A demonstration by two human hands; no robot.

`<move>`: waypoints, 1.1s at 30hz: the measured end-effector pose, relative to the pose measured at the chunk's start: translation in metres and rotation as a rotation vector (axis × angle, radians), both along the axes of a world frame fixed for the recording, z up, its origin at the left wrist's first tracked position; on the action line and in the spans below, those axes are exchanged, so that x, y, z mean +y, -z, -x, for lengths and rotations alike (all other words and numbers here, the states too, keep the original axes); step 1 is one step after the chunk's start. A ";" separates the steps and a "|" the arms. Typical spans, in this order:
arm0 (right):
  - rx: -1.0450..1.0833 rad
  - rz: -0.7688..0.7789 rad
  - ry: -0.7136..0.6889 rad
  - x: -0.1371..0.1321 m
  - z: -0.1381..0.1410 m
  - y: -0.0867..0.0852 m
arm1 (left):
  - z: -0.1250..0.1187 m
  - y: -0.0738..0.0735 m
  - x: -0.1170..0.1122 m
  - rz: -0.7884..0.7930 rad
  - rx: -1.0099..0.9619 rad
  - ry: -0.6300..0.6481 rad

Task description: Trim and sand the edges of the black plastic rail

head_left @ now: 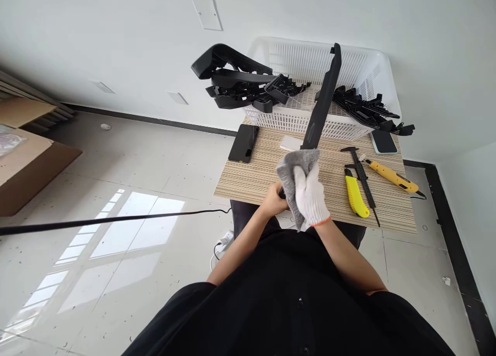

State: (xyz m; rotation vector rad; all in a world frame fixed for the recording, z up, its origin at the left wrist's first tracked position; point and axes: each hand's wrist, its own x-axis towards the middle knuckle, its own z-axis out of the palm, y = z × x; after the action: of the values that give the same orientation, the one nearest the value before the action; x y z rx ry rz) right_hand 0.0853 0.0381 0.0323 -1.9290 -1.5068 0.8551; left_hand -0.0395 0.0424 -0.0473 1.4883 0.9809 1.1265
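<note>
Since the black strip (321, 109) looks light, stiff and slick, its near end — clasped in the left hand (274, 201) at the table's (238, 183) edge — suits gripping; the right hand (310, 195) pinches grey cloth (287, 174) against it.

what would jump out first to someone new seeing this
The long black strip, slanting up in front of the white basket, probably catches the eye first, with the gloved right hand holding a grey cloth against its lower part and the bare left hand at its bottom end. Next come the yellow cutter and yellow corded tool on the table, at right.
</note>
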 end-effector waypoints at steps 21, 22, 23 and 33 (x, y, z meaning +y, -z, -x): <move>-0.002 -0.093 0.043 -0.001 0.007 0.014 | -0.004 0.005 0.004 0.034 0.197 0.026; 0.019 -0.104 0.064 0.007 0.003 0.014 | -0.005 0.003 0.004 0.031 0.237 0.052; 0.035 -0.117 0.086 0.015 -0.001 0.014 | -0.006 -0.001 0.002 0.024 0.286 0.072; 0.046 -0.208 0.096 0.038 -0.019 0.033 | 0.021 -0.148 -0.057 -0.107 0.406 0.073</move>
State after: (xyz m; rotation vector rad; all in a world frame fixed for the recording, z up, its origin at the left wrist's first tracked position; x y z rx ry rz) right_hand 0.1039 0.0757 -0.0012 -1.8018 -1.4043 0.6689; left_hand -0.0608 -0.0147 0.1010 1.8699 1.1406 0.8504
